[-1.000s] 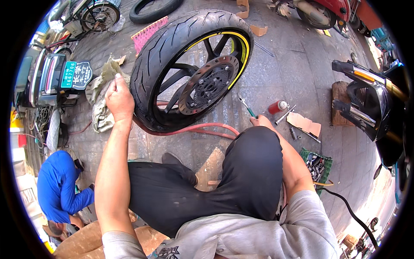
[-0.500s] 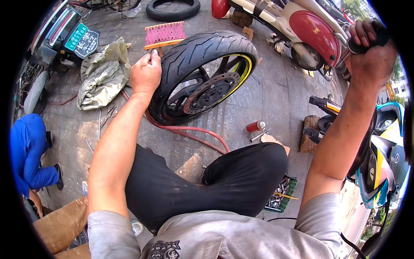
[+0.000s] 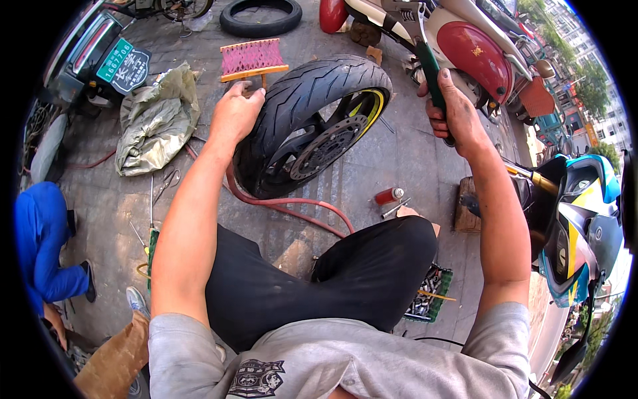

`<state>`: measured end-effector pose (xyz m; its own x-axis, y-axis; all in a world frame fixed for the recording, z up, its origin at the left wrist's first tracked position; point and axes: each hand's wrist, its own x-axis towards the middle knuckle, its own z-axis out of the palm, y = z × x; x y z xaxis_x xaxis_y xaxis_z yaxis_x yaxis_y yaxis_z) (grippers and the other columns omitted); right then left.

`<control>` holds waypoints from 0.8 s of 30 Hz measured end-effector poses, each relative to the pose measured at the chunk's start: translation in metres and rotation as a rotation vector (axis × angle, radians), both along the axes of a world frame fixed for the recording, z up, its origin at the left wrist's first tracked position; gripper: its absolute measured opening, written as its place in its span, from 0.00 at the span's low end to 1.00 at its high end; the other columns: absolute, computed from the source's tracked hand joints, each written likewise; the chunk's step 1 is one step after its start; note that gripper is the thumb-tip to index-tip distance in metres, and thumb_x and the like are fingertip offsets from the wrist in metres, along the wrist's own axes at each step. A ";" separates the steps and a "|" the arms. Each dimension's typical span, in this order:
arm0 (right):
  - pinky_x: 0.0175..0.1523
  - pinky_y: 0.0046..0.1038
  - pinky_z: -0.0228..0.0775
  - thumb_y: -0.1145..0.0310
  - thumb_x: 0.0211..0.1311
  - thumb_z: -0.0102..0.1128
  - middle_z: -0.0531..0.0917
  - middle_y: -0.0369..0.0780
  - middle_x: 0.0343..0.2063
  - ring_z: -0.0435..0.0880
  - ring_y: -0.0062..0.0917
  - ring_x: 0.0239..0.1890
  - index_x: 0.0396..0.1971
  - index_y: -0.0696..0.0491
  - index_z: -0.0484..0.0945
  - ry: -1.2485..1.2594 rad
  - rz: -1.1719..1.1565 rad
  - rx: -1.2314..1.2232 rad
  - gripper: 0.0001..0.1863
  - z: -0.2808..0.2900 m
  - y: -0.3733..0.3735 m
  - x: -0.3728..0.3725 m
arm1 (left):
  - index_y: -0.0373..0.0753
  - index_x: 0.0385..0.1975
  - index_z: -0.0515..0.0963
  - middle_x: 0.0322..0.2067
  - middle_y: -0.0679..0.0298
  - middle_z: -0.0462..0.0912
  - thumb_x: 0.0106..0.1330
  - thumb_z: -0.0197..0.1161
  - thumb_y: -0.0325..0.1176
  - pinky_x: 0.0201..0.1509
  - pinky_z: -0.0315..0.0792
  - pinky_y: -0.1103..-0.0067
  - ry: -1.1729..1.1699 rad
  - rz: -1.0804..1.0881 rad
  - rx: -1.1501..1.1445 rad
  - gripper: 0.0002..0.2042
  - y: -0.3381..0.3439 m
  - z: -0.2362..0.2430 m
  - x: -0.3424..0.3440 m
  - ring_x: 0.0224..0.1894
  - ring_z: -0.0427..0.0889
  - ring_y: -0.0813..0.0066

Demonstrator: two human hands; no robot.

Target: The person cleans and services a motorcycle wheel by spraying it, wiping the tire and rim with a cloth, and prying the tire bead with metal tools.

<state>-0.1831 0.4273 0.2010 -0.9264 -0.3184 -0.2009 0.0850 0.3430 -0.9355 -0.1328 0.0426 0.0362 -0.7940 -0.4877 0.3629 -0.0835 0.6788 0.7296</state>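
A motorcycle wheel with a black tyre (image 3: 292, 100), black spokes, a brake disc and a yellow rim stripe stands tilted on the paving before me. My left hand (image 3: 236, 114) is at the tyre's left side, thumb and fingers curled in. Whatever those fingers grip is hidden. To the right of the wheel and raised above the ground, my right hand (image 3: 458, 110) is wrapped round the dark green handle (image 3: 429, 70) of a hand tool. Its narrow metal end points away from me; the kind of tool is unclear. The tool and the wheel look apart.
Beyond the wheel stand a pink woven stool (image 3: 251, 58) and a loose tyre (image 3: 260, 16). A red hose (image 3: 299, 201) curves near my legs. A red can (image 3: 389, 195), a wooden block (image 3: 466, 206) and a tool crate (image 3: 435, 309) lie right. A person in blue (image 3: 43, 233) crouches left.
My right hand has come down and left from the upper right, bringing the green-handled tool into clear view. My left hand has shifted slightly right, and its thumb has turned toward the tyre.
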 end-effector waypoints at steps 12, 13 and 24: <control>0.27 0.20 0.56 0.32 0.80 0.44 0.68 0.28 0.26 0.61 0.14 0.23 0.37 0.50 0.74 -0.078 -0.015 0.178 0.33 -0.011 -0.025 -0.003 | 0.39 0.45 0.89 0.44 0.44 0.89 0.72 0.58 0.49 0.60 0.79 0.57 -0.246 -0.019 -0.142 0.21 0.031 0.031 -0.006 0.51 0.86 0.40; 0.28 0.19 0.55 0.32 0.80 0.44 0.68 0.27 0.25 0.60 0.13 0.23 0.40 0.51 0.76 0.032 0.004 0.103 0.33 0.017 -0.026 -0.004 | 0.40 0.45 0.89 0.44 0.45 0.89 0.71 0.57 0.48 0.59 0.79 0.57 -0.260 -0.014 -0.171 0.20 0.029 0.031 -0.007 0.51 0.86 0.41; 0.20 0.24 0.50 0.26 0.75 0.44 0.64 0.28 0.16 0.59 0.15 0.15 0.31 0.47 0.69 0.068 -0.125 -0.007 0.35 -0.147 -0.008 0.016 | 0.40 0.43 0.89 0.42 0.50 0.90 0.69 0.57 0.44 0.59 0.80 0.58 -0.251 -0.071 -0.208 0.17 0.065 0.041 -0.010 0.50 0.88 0.46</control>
<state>-0.1673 0.4191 0.0538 -0.9702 -0.2013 -0.1346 0.0629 0.3274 -0.9428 -0.1431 0.1079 0.0772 -0.9007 -0.3636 0.2379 -0.1897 0.8216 0.5375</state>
